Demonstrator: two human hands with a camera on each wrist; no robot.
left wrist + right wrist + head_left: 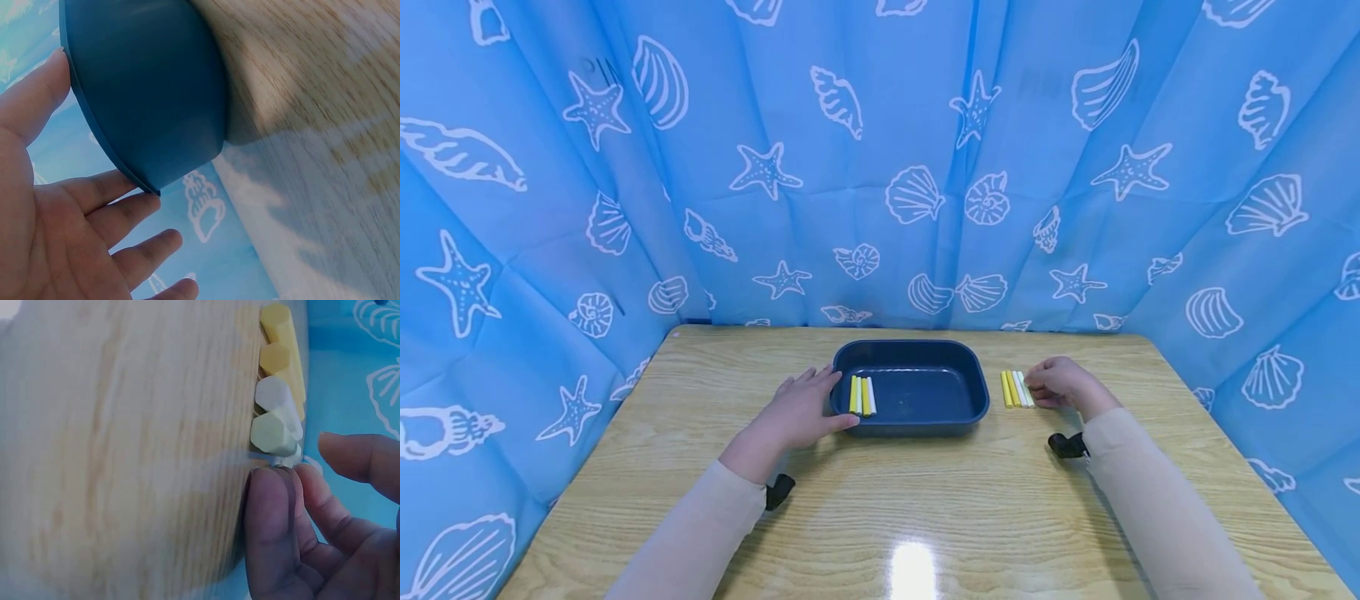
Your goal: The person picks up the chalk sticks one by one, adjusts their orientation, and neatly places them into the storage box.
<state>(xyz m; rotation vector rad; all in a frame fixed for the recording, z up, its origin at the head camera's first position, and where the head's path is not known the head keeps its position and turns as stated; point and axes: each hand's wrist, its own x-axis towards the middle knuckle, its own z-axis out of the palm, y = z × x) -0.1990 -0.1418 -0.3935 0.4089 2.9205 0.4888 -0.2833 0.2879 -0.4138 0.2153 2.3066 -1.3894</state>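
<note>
A dark blue rectangular dish (910, 428) stands on the table with several yellow and white chalk sticks (862, 396) side by side at its left end. My left hand (801, 408) rests at the dish's left end; in the left wrist view its thumb and two fingertips touch the rim, and the other fingers are spread. Right of the dish lies a row of yellow and whitish chalk sticks (275, 394). At the row's right end is my right hand (1063, 383). Its thumb and a fingertip pinch what looks like a pale chalk stick, mostly hidden, while another finger stays raised.
The wooden table (865, 500) carries the dish and the chalk row near its far edge. A blue curtain (880, 217) with white seashells and starfish hangs behind and along both sides. Black wrist mounts (1067, 446) sit under both sleeves.
</note>
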